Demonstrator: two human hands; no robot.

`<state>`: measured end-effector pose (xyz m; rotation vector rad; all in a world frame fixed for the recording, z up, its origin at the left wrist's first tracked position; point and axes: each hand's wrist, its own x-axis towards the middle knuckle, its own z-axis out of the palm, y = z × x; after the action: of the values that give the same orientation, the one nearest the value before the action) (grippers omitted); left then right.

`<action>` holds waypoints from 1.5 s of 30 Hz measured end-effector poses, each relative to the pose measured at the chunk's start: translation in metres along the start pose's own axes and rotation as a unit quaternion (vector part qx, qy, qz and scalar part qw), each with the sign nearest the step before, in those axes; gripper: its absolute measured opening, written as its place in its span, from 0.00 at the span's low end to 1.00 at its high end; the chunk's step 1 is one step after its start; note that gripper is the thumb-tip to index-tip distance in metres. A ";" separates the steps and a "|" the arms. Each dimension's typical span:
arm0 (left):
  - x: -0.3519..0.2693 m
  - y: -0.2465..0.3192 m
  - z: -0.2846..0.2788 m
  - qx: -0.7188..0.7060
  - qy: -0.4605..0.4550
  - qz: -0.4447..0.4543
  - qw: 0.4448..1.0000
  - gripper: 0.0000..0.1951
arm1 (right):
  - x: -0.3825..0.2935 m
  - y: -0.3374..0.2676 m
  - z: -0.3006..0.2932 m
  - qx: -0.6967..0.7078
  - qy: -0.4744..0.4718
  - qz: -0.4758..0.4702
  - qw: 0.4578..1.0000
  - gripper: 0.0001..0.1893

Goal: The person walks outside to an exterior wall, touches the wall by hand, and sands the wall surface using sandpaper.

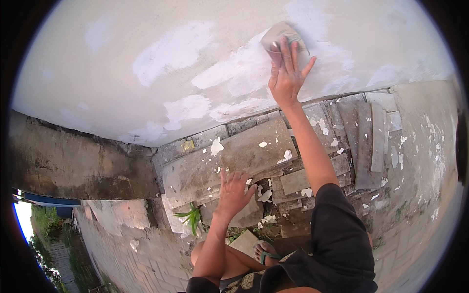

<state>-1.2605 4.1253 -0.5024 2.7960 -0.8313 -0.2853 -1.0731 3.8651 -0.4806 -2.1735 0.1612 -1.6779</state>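
My right hand (pixel 287 78) is stretched up against a painted wall (pixel 121 106), fingers spread over a folded, worn sheet of what looks like sandpaper (pixel 282 33). Part of the sheet curls between the fingers, and its face against the wall is hidden. Around it, irregular patches of white filler (pixel 242 69) cover the beige surface. Lower down, my left hand (pixel 234 190) holds nothing, its fingers apart, above a stack of slabs. Whether it touches the large flat slab (pixel 234 154) beneath the fingertips I cannot tell.
Loose slabs and tile strips (pixel 364 143) lie stacked along the wall's foot, strewn with white paint flakes (pixel 217 146). A small green plant (pixel 191 218) grows by the pile. A stained low wall (pixel 80 161) meets the painted wall at left. My sandalled foot (pixel 265 252) is below.
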 end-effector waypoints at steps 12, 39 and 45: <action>0.003 0.006 -0.002 -0.006 -0.026 -0.010 1.000 0.20 | -0.032 -0.047 0.016 0.094 -0.116 -0.102 0.984 0.17; -0.004 -0.006 -0.001 -0.004 -0.012 -0.006 1.000 0.20 | -0.083 -0.077 0.053 0.105 -0.087 -0.051 0.989 0.19; -0.004 -0.005 0.001 -0.007 -0.029 -0.017 0.999 0.19 | -0.049 -0.067 0.041 0.073 -0.014 0.015 0.997 0.19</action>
<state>-1.2611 4.1316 -0.5046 2.8026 -0.7915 -0.3784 -1.0572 3.9518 -0.5090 -2.0755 0.0604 -1.5904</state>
